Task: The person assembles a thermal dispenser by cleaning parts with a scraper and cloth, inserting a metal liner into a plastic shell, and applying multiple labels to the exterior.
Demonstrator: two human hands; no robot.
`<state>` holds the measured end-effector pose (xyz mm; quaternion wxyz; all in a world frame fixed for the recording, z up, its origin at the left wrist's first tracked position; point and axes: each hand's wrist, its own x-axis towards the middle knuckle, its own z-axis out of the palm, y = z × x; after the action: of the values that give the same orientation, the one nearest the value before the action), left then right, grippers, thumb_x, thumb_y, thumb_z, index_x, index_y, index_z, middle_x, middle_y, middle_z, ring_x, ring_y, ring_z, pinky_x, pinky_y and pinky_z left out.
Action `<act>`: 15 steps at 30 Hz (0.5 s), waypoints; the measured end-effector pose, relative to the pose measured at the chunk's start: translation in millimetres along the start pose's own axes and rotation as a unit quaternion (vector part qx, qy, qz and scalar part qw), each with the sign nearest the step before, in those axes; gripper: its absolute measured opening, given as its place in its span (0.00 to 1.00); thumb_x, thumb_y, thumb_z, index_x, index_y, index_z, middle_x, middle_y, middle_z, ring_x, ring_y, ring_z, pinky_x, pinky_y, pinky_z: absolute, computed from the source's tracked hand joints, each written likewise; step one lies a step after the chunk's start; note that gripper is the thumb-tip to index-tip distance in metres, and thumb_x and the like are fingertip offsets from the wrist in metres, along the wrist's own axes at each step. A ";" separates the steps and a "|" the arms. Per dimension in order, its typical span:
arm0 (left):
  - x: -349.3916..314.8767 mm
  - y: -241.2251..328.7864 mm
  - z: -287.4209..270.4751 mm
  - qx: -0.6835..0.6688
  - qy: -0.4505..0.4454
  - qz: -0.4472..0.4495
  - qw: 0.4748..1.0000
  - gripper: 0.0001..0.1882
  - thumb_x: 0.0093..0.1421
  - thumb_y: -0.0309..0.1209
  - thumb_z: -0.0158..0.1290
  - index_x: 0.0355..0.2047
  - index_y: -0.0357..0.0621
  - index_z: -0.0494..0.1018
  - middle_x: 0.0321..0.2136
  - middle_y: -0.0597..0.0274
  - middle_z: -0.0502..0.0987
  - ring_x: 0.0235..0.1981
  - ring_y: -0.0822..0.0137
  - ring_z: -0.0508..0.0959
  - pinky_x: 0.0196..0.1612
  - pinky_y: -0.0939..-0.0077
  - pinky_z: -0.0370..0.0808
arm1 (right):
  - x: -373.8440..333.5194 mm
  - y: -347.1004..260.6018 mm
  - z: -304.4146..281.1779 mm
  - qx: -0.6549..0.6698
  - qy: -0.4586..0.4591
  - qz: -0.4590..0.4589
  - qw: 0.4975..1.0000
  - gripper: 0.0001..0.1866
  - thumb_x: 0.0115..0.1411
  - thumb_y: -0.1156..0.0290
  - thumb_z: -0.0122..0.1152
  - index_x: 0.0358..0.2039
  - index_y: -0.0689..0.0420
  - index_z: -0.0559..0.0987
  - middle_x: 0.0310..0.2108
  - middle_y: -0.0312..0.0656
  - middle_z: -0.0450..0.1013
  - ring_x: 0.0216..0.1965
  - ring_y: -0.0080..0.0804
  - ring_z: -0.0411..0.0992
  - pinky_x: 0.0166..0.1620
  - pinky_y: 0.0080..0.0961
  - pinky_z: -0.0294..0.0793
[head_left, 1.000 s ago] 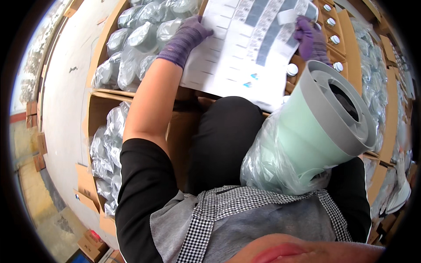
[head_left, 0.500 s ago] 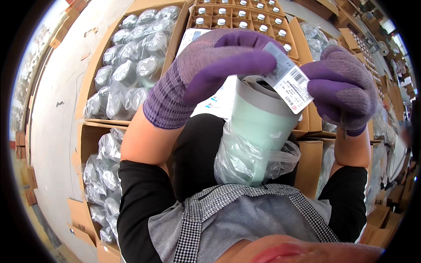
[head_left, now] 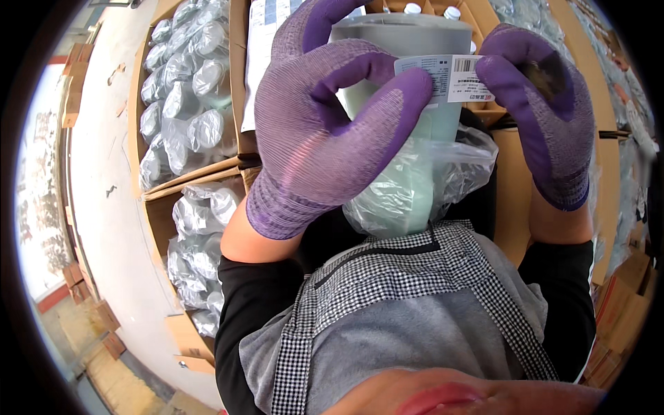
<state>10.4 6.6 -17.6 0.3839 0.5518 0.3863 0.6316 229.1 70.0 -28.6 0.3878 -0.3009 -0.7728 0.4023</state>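
A white and pale blue label (head_left: 462,69) with a barcode stretches between my hands, against the side of a mint-green tumbler (head_left: 446,124) with a grey rim. My left hand (head_left: 315,131), in a purple coated glove, presses the label's left end under its thumb. At the right end, my gloved right hand (head_left: 546,117) pinches the label's edge with thumb and fingertip. Something brownish and blurred shows inside that hand's curled fingers; I cannot make it out. A clear plastic bag (head_left: 463,162) is bunched round the tumbler's lower part, which rests upright against my lap.
To the left, an open carton (head_left: 238,76) holds several bagged tumblers (head_left: 183,97), and a nearer carton holds more (head_left: 197,256). Past the tumbler, white-capped bottles (head_left: 451,14) stand in a divided carton. Printed sheets (head_left: 252,62) lie beside my left hand. More bagged items (head_left: 529,21) are at right.
The label has turned from a slant above the tumbler's mouth to nearly level against its side. My left hand has moved nearer, its thumb now on the label. The view has shifted.
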 end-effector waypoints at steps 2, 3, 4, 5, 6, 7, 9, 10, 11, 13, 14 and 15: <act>-2.1 -21.7 -5.8 0.135 -0.040 0.030 0.990 0.04 0.50 0.22 0.63 0.27 0.34 0.80 0.56 0.35 0.71 0.51 0.55 0.78 0.47 0.74 0.73 | -3.9 18.7 0.4 -0.036 -0.031 -0.032 0.998 0.04 0.64 0.77 0.62 0.38 0.61 0.78 0.41 0.38 0.71 0.41 0.23 0.71 0.46 0.20 0.71; -2.8 -31.5 -8.0 0.201 -0.056 0.048 0.977 0.04 0.49 0.22 0.64 0.25 0.34 0.80 0.58 0.32 0.69 0.51 0.53 0.78 0.46 0.75 0.74 | -9.0 24.0 3.3 -0.071 -0.008 -0.035 0.997 0.05 0.64 0.77 0.62 0.39 0.61 0.77 0.41 0.37 0.71 0.40 0.23 0.71 0.45 0.19 0.70; -3.4 -35.0 -7.8 0.222 -0.056 0.072 0.971 0.04 0.49 0.22 0.63 0.25 0.34 0.80 0.57 0.33 0.70 0.52 0.53 0.77 0.48 0.75 0.73 | -14.3 29.5 8.7 -0.106 0.013 -0.039 0.994 0.06 0.64 0.76 0.62 0.41 0.61 0.77 0.41 0.37 0.71 0.40 0.22 0.70 0.45 0.19 0.70; -2.6 -41.1 -8.8 0.230 -0.057 0.090 0.967 0.04 0.50 0.22 0.63 0.25 0.34 0.80 0.56 0.33 0.70 0.53 0.53 0.76 0.50 0.73 0.72 | -17.8 33.1 14.6 -0.141 0.034 -0.042 0.988 0.07 0.64 0.76 0.62 0.42 0.61 0.76 0.40 0.37 0.70 0.39 0.21 0.70 0.44 0.18 0.70; -2.3 -46.5 -10.5 0.239 -0.055 0.107 0.964 0.04 0.50 0.22 0.63 0.25 0.34 0.80 0.56 0.34 0.71 0.54 0.53 0.75 0.52 0.71 0.72 | -9.3 26.1 19.0 -0.134 0.049 -0.068 0.987 0.05 0.61 0.77 0.62 0.36 0.62 0.76 0.36 0.39 0.69 0.37 0.27 0.69 0.42 0.22 0.69; 0.6 -57.6 -13.9 0.234 -0.053 0.121 0.963 0.04 0.50 0.23 0.63 0.25 0.34 0.80 0.55 0.35 0.71 0.54 0.52 0.75 0.54 0.68 0.70 | -1.2 18.6 23.1 -0.130 0.064 -0.095 0.985 0.03 0.57 0.78 0.62 0.30 0.62 0.76 0.31 0.42 0.67 0.34 0.33 0.67 0.41 0.26 0.67; 1.3 -65.6 -16.7 0.230 -0.048 0.132 0.963 0.05 0.50 0.23 0.64 0.25 0.34 0.79 0.54 0.37 0.72 0.54 0.52 0.74 0.57 0.64 0.68 | 2.7 18.8 28.6 -0.104 0.075 -0.045 0.991 0.05 0.56 0.78 0.63 0.29 0.61 0.75 0.31 0.42 0.66 0.34 0.33 0.66 0.40 0.27 0.66; 1.1 -64.2 -15.2 0.229 -0.048 0.131 0.963 0.05 0.50 0.23 0.64 0.25 0.34 0.79 0.54 0.38 0.72 0.54 0.52 0.74 0.58 0.63 0.68 | 5.5 9.0 29.6 -0.100 0.074 -0.018 0.992 0.05 0.56 0.78 0.64 0.28 0.61 0.75 0.31 0.42 0.65 0.34 0.34 0.66 0.40 0.27 0.66; 0.4 -62.9 -13.8 0.229 -0.047 0.129 0.964 0.05 0.50 0.24 0.64 0.25 0.34 0.79 0.53 0.39 0.72 0.54 0.52 0.74 0.59 0.62 0.67 | 8.1 -0.4 30.8 -0.094 0.073 0.010 0.993 0.06 0.55 0.78 0.64 0.28 0.61 0.74 0.30 0.42 0.65 0.34 0.35 0.65 0.40 0.28 0.66; 4.0 -77.4 -20.0 0.224 -0.048 0.161 0.960 0.06 0.51 0.23 0.64 0.25 0.34 0.78 0.54 0.39 0.72 0.53 0.53 0.74 0.58 0.62 0.68 | 5.2 29.9 33.5 -0.151 0.087 -0.098 0.980 0.06 0.54 0.77 0.64 0.28 0.61 0.74 0.30 0.42 0.65 0.34 0.35 0.65 0.40 0.28 0.66; 5.6 -83.6 -22.3 0.221 -0.048 0.172 0.959 0.06 0.51 0.23 0.64 0.24 0.34 0.78 0.54 0.39 0.72 0.53 0.53 0.74 0.58 0.62 0.68 | 5.2 37.1 34.6 -0.171 0.093 -0.133 0.972 0.06 0.54 0.77 0.64 0.28 0.61 0.74 0.30 0.42 0.65 0.34 0.35 0.65 0.39 0.28 0.65; 6.5 -88.6 -22.9 0.216 -0.047 0.175 0.959 0.06 0.51 0.23 0.64 0.24 0.34 0.77 0.54 0.39 0.72 0.53 0.53 0.74 0.58 0.62 0.69 | 5.9 36.8 35.4 -0.179 0.095 -0.132 0.970 0.06 0.54 0.77 0.64 0.28 0.61 0.74 0.30 0.42 0.65 0.33 0.35 0.65 0.39 0.28 0.65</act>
<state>-7.8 47.1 -97.9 0.1570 0.7097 0.3923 0.5638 201.9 79.1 -71.3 0.4489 -0.2978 -0.8246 0.1729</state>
